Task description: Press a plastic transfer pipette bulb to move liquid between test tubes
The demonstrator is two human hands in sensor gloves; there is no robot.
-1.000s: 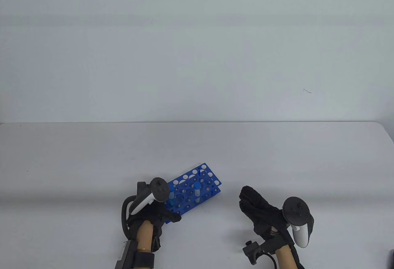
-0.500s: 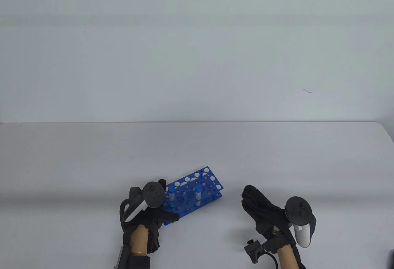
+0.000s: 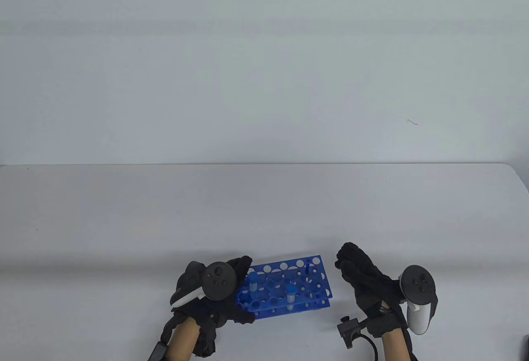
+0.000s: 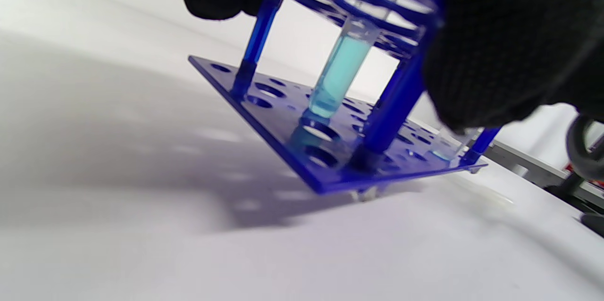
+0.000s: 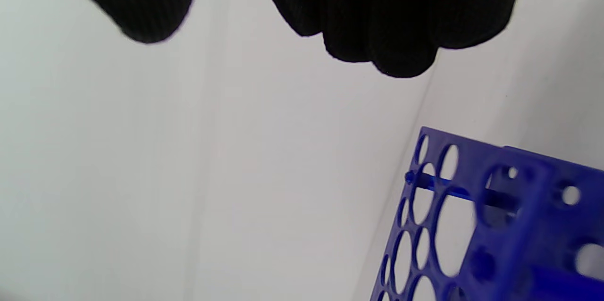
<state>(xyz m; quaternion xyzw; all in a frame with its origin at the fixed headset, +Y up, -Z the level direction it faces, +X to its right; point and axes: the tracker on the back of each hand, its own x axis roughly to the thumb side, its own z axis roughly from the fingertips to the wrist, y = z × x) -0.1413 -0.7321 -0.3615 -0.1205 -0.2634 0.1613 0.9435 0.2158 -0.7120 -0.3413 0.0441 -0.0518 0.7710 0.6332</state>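
A blue test tube rack [image 3: 297,272] sits near the table's front edge, its long side along that edge. My left hand [image 3: 243,290] grips its left end, fingers over the top plate and thumb at the near side. Two test tubes stand in it, one at the left [image 3: 253,284] and one at the front middle [image 3: 291,295]. In the left wrist view the rack [image 4: 283,117] is tilted, and a tube [image 4: 337,79] holds light blue liquid. My right hand [image 3: 351,264] is open and holds nothing, just right of the rack. No pipette shows in any view.
The rack's right corner [image 5: 472,225] shows in the right wrist view under my fingers [image 5: 377,32]. The white table [image 3: 124,220] stretches back to a pale wall. A small dark object [image 3: 525,344] sits at the right edge.
My left hand has brought the rack to the right and toward me, turning it from a diagonal to lie along the front edge. My right hand has shifted slightly right.
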